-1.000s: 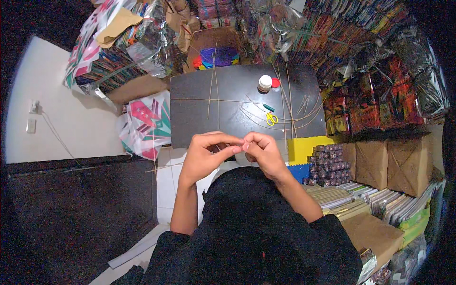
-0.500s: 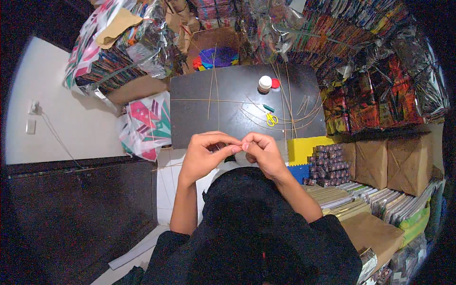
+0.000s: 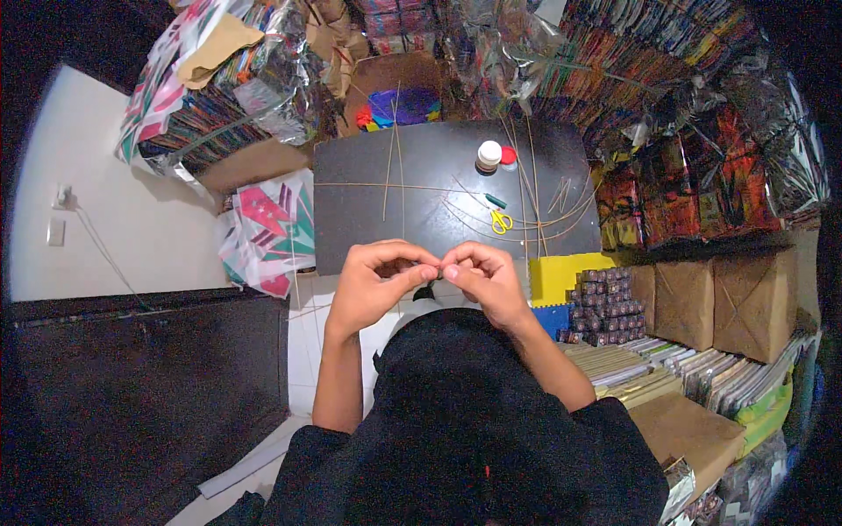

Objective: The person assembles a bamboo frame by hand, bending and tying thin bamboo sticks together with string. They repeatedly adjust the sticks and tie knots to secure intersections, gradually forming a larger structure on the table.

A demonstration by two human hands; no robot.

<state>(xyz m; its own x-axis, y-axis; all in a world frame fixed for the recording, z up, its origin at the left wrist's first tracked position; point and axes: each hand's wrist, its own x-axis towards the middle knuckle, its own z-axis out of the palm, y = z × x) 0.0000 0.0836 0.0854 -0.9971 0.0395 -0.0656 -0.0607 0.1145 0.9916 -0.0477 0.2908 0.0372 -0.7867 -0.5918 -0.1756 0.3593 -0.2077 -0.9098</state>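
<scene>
- Two hands, the left (image 3: 368, 285) and right (image 3: 489, 282), meet at the fingertips near the tabletop's (image 3: 351, 232) close edge. On each, thumb and forefinger come together; cannot tell whether they grip anything.
- Step in hand, my judgement: fine fingertip work. Whatever is being worked would lie where the fingertips meet, too small to make out.
- Next move, as judged, calls for steady, light fingers and close sight.
- Counts, beyond hands: one yellow scissors (image 3: 501, 221), one green tube-like item (image 3: 495, 201), one white-lidded jar (image 3: 488, 156), one red-lidded jar (image 3: 509, 157).
- Thin sticks (image 3: 368, 184): several, straight and curved; overlapping, exact number unsure.
</scene>
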